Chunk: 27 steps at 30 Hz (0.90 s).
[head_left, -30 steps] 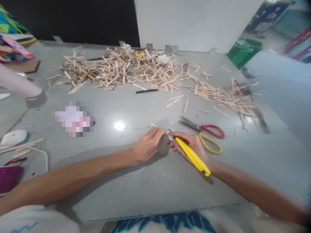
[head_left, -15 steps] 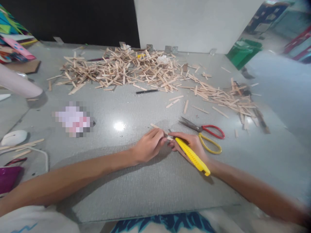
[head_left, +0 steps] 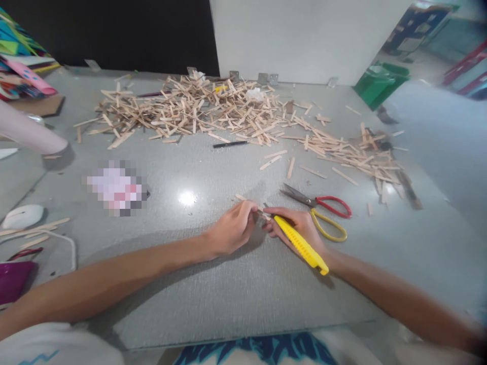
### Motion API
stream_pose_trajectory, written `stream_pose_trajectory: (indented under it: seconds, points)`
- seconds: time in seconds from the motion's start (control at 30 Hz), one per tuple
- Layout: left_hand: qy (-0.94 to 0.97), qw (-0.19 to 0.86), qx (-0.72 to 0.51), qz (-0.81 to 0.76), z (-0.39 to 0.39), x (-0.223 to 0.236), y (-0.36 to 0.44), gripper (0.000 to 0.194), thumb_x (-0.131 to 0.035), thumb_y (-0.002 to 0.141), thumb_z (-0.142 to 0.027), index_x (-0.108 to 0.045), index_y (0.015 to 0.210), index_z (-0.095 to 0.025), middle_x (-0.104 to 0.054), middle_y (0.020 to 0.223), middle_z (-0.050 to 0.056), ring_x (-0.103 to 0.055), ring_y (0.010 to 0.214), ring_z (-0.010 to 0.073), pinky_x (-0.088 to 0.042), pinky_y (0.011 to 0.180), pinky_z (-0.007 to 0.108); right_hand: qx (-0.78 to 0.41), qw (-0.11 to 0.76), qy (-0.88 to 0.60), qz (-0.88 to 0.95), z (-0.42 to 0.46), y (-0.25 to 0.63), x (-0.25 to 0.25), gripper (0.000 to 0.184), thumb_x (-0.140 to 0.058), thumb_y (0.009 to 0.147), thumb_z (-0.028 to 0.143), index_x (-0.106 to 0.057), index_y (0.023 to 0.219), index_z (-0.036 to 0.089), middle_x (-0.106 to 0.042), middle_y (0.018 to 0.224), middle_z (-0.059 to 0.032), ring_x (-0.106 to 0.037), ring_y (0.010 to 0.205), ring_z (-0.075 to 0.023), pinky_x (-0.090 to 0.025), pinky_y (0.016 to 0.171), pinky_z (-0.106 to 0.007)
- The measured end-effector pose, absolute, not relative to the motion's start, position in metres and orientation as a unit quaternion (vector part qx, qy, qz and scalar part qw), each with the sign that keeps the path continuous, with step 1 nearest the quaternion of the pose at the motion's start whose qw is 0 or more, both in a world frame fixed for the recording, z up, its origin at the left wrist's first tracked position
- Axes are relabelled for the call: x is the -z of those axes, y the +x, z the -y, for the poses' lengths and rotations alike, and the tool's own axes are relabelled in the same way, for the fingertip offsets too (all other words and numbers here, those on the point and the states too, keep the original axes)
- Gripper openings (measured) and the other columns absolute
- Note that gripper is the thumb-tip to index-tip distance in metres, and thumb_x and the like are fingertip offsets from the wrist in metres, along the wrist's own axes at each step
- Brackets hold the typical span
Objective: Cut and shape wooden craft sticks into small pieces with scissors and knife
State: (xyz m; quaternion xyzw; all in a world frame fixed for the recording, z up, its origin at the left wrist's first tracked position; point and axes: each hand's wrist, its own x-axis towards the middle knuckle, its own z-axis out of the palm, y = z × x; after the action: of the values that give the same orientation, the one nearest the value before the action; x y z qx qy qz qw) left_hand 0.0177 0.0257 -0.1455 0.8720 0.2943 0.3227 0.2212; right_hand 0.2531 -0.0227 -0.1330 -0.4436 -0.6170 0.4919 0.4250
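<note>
Grey tabletop (head_left: 198,299) beneath, curled left hand (head_left: 235,228) faces right hand (head_left: 305,226) (holding yellow cutter (head_left: 300,244)).

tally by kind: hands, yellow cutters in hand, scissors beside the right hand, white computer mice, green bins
Left hand plus right hand: 2 hands
Yellow cutter: 1
Scissors: 1 pair
White computer mouse: 1
Green bin: 1
Total: 6

The left hand (head_left: 234,229) has slightly shifted its fingers on the wooden stick (head_left: 240,197).
</note>
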Motion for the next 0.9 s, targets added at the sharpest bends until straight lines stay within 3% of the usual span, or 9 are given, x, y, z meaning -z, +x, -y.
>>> stream_pose_trajectory:
  seconds: [0.6,0.8,0.9]
  points:
    - [0.878,0.201,-0.323,-0.29,-0.0259,0.1437,0.0185,0.014,-0.04,0.11,-0.013,-0.044,0.118,-0.022,-0.066,0.094,0.004,-0.066,0.078,0.0173,-0.057,0.067,0.029,-0.503,0.423,-0.442,0.611,0.0229,0.2532,0.1315,0.033,-0.079,0.099,0.031,-0.079,0.13,0.021,-0.084,0.096,-0.0059,-0.086,0.088,-0.0228,-0.075,0.076,-0.032]
    - [0.885,0.146,-0.34,-0.281,-0.0277,0.1434,0.021,0.016,-0.045,0.114,-0.017,-0.057,0.125,-0.021,-0.069,0.114,0.01,-0.069,0.103,0.0217,-0.059,0.088,0.036,-0.485,0.421,-0.449,0.622,0.0227,0.2526,0.1302,0.031,-0.077,0.099,0.028,-0.079,0.13,0.022,-0.084,0.095,-0.005,-0.086,0.086,-0.0215,-0.074,0.076,-0.03]
    - [0.89,0.121,-0.34,-0.278,-0.0291,0.1436,0.0212,0.014,-0.05,0.115,-0.02,-0.064,0.115,-0.02,-0.07,0.109,0.007,-0.067,0.099,0.0216,-0.055,0.087,0.037,-0.483,0.42,-0.452,0.622,0.0238,0.2515,0.128,0.031,-0.076,0.1,0.029,-0.079,0.13,0.021,-0.084,0.094,-0.0054,-0.086,0.086,-0.0224,-0.074,0.076,-0.031]
